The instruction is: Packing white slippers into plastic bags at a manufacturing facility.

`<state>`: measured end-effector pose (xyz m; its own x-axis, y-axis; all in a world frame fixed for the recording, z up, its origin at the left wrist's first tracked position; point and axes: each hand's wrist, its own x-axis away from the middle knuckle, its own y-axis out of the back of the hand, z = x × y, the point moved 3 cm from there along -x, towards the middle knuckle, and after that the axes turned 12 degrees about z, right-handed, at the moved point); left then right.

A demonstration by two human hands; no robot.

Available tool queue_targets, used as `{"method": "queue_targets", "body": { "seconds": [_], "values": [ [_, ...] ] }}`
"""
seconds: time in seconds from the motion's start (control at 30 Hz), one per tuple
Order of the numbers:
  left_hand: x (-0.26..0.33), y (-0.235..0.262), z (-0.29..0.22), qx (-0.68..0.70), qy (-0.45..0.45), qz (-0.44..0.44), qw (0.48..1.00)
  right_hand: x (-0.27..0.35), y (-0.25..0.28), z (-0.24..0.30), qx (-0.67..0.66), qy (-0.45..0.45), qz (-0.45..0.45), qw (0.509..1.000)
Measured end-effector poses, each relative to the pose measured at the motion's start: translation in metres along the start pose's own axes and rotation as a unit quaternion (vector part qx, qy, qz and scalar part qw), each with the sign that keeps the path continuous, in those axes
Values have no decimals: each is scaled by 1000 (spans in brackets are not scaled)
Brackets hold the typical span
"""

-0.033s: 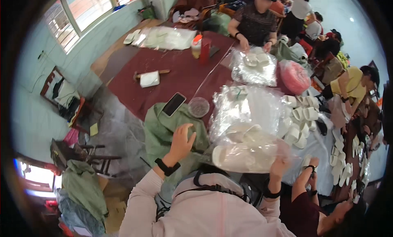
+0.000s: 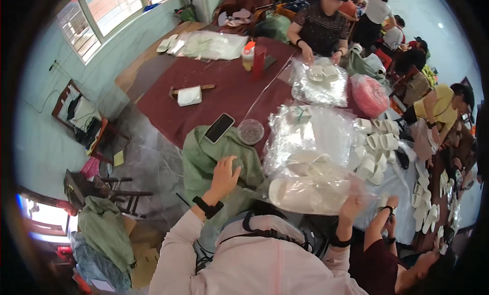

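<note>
Near centre, the left hand [image 2: 225,178] hangs open over green cloth [image 2: 195,165]; lower right of centre, the right hand [image 2: 351,208] grips a slipper bag [image 2: 305,195].

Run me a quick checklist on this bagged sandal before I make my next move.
1. Right hand on the clear bag: ok, it grips the bag's right end.
2. White sandal under the film: ok, it shows through the plastic.
3. Bag sealed: cannot tell, the film is too glossy and blurred.
4. Left hand free: ok, fingers apart and nothing visible in it; whether it touches the green cloth is unclear.
5. Phone away from both hands: ok, it lies beyond the left hand.
6. Room just beyond the sandal: not ok, more clear plastic bags lie there.
</note>
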<state>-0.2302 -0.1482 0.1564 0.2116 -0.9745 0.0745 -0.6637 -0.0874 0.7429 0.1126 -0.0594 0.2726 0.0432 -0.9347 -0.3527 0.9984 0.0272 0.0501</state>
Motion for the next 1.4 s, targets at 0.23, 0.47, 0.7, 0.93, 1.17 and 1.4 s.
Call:
{"method": "queue_targets", "body": {
  "seconds": [0.23,0.47,0.7,0.93,1.17,1.4],
  "values": [
    [47,-109,115,-77,66,243,965,16,4,13,78,8,-1,997],
    [10,-202,163,-231,-2,273,934,30,-16,3,-109,-131,-1,985],
    [43,-213,177,-77,51,358,929,53,-83,-57,-176,-338,138,914],
    [145,-182,204,-56,36,303,951,82,-174,-117,-137,-352,360,853],
    [170,-114,152,-311,65,508,801,90,-233,-91,269,49,491,827],
    [170,-105,118,-249,-2,343,906,126,-292,-95,327,294,604,665]
  ]
}}
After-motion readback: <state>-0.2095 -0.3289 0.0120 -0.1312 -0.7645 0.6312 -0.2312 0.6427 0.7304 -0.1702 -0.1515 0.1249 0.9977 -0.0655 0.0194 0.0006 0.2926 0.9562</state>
